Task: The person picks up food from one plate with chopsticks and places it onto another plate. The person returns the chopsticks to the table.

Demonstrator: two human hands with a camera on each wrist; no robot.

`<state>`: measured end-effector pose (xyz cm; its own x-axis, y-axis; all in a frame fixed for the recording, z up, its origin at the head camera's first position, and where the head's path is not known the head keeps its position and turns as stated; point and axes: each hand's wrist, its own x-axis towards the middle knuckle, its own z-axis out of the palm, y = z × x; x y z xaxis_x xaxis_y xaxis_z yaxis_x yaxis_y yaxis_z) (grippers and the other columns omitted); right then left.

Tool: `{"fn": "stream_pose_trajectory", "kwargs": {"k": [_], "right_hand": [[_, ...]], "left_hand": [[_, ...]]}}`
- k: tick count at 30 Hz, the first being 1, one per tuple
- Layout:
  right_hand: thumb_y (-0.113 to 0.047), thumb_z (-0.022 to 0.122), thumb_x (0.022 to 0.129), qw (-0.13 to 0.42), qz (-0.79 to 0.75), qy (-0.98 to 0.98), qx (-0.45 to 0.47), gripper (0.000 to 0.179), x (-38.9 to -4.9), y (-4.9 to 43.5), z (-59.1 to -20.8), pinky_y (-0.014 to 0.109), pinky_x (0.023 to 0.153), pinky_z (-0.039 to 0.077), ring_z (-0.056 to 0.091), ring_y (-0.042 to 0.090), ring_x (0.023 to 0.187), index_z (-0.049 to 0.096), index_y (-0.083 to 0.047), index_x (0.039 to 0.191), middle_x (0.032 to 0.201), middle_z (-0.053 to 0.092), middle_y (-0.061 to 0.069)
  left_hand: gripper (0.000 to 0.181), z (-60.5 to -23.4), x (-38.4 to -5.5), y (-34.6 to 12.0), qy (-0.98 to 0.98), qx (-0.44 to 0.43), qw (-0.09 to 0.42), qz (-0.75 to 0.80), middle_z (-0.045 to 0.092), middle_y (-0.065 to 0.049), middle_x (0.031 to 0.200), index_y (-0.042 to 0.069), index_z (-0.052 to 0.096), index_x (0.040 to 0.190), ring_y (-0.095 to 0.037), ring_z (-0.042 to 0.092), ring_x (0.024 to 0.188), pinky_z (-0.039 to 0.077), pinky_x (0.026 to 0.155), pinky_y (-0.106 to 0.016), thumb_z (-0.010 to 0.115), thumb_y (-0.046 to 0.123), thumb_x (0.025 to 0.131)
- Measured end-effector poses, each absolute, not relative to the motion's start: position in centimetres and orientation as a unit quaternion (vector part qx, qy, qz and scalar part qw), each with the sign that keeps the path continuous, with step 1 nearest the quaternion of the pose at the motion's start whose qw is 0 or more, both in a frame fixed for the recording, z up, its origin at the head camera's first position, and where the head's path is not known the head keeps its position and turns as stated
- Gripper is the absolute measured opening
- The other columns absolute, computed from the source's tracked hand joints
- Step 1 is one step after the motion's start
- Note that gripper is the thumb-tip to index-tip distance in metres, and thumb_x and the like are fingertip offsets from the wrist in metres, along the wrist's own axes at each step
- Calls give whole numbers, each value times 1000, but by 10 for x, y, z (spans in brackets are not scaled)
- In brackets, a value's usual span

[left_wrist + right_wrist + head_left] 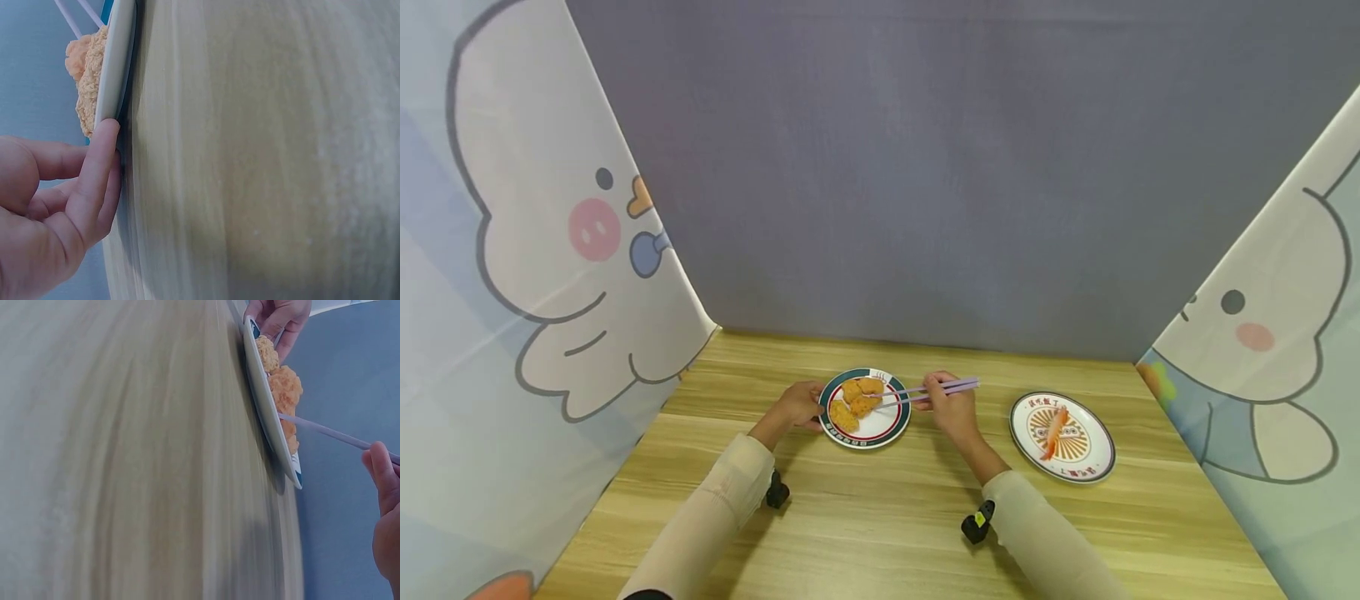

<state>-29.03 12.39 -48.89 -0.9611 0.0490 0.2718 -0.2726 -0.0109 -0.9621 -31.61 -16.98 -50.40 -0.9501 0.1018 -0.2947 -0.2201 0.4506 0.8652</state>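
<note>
A white plate [880, 437] with a dark green rim band lies on the table in front of me. On it are several breaded, orange-brown fried chicken pieces [844, 415]. My left hand [801, 404] holds the plate's left edge; in the left wrist view its fingertips [107, 128] are right at the rim. My right hand [951, 408] grips a pair of lilac chopsticks [958, 386] from the right side. Their tips reach over the plate to the chicken on its right. In the right wrist view one chopstick [325, 430] overlaps the pieces.
A second white plate [1101, 454] with a red-and-gold print stands to the right, bearing a long orange-and-white shrimp-like piece [1055, 433]. The wood-grain table [865, 525] meets a grey cloth wall [910, 208] behind, with cartoon-printed panels [550, 250] at both sides.
</note>
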Motion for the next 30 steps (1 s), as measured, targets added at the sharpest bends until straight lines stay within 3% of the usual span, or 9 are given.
{"fn": "stream_pose_trajectory", "kwargs": {"k": [2,5,10,14,19,26,30], "right_hand": [[2,53,101,111,712,-689,82,21,-286,126,-484,62,71,62,73,15,61,63,20,97,79,68,13],[3,52,101,116,723,-676,83,21,-280,129,-477,58,69,63,73,18,60,62,21,96,75,68,5],[2,52,102,123,746,-650,75,21,-283,136,-484,35,59,67,73,18,58,61,21,97,72,69,-1],[0,53,103,132,753,-642,64,22,-290,141,-495,29,56,66,71,13,56,60,21,98,77,71,16],[0,53,102,143,750,-643,66,24,-289,145,-497,30,55,66,71,14,55,58,23,97,89,63,43],[0,53,102,135,763,-629,67,23,-289,151,-494,31,55,66,72,16,56,57,22,96,82,68,29],[0,53,102,134,754,-639,69,25,-288,151,-491,30,55,66,72,15,57,56,24,99,85,66,35]], "left_hand": [[55,-505,-317,-170,837,-33,153,524,59,-24,115,-4,49,146,-24,70,78,67,63,-30,59,-12,93],[54,-506,-318,-170,835,-33,153,528,59,-24,115,-4,49,146,-24,70,79,68,63,-30,58,-12,93],[54,-504,-316,-169,834,-31,152,530,60,-25,116,-4,50,145,-24,70,80,68,63,-31,57,-13,93],[54,-503,-315,-170,833,-33,151,531,61,-25,115,-5,50,145,-23,69,79,68,63,-31,57,-13,92],[54,-505,-316,-170,837,-34,153,525,61,-25,116,-4,49,145,-23,70,79,67,63,-31,57,-13,92],[54,-505,-316,-170,840,-32,147,522,61,-25,115,-5,49,145,-23,69,78,67,62,-31,57,-13,92],[53,-506,-316,-170,839,-29,145,523,61,-25,113,-5,50,143,-23,69,77,68,62,-31,56,-14,91]]}}
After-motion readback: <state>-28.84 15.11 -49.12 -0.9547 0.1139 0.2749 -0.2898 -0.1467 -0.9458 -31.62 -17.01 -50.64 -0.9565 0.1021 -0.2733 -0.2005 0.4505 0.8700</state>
